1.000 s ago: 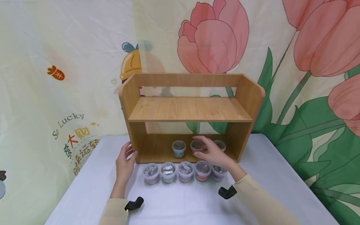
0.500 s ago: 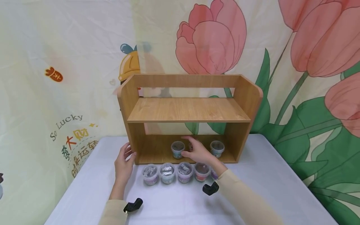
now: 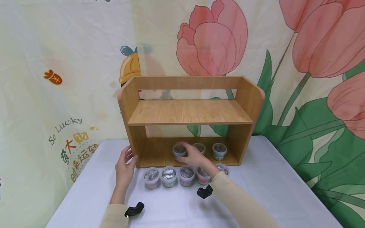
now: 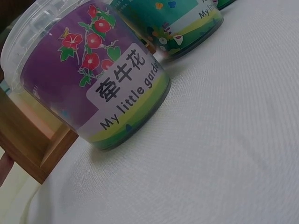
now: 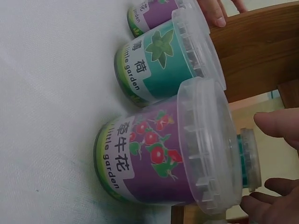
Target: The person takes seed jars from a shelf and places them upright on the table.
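Sliding leftward along the wooden shelf's point(image 3: 159, 151) lower tier, right hand point(image 3: 194, 157) now closing its grip around the leftmost seed cup point(image 3: 179, 151), left hand point(image 3: 124, 167) resting loose-fingered against the shelf's side.

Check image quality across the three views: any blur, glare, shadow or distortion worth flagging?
Head view: evenly lit, sharp, slight wide-angle bowing of the wooden shelf, soft shadow under its upper board. Left wrist view: dim, purple-labelled tub close and tilted, label legible. Right wrist view: rotated sideways, clear lids slightly washed out, right hand's fingertips soft.

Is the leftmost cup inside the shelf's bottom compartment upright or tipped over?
Upright. The cup stands on the lower board of the wooden shelf with its clear lid facing up, and the right hand is closing around it.
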Available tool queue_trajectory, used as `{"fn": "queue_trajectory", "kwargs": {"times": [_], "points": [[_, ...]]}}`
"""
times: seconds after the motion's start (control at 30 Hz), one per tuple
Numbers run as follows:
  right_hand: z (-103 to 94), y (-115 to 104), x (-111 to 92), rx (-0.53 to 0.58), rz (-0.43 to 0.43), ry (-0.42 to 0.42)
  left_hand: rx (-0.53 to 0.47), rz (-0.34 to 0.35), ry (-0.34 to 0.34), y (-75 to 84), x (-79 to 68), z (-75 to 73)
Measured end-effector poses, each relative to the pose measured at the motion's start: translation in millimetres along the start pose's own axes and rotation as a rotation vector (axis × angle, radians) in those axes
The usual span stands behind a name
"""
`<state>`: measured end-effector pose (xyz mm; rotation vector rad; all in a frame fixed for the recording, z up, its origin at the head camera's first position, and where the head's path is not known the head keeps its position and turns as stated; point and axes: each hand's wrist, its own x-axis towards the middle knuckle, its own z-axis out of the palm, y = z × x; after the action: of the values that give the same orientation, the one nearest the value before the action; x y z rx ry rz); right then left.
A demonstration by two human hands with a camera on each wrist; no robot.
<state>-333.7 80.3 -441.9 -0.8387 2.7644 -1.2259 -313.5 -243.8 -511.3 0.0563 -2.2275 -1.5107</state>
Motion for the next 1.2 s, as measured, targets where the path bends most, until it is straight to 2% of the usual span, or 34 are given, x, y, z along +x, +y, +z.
{"fn": "queue_trajectory", "kwargs": {"times": [0.27, 0.57, 0.73, 1.0, 1.2], "points": [[10.0, 0.9, 3.1, -0.04, 0.005, -0.006, 0.014, -0.01, 0.0, -1.6, -1.7, -1.2], [16.0, 1.0, 4.5, -0.07, 0.072, -0.005, 0.011, 0.009, 0.001, -3.7, -1.1, 2.6], [18.3, -0.3, 6.4, -0.093, 0.082, -0.005, 0.016, 0.002, -0.001, -1.6, -1.4, 2.4], [27.7, 9.8, 10.7, -0.115, 0.055, 0.002, 0.012, -0.006, -0.006, -2.3, -3.2, 1.5], [29.0, 12.7, 13.8, -0.09, 0.02, 0.043, 0.005, -0.001, -0.002, -2.3, -1.9, 1.8]]}}
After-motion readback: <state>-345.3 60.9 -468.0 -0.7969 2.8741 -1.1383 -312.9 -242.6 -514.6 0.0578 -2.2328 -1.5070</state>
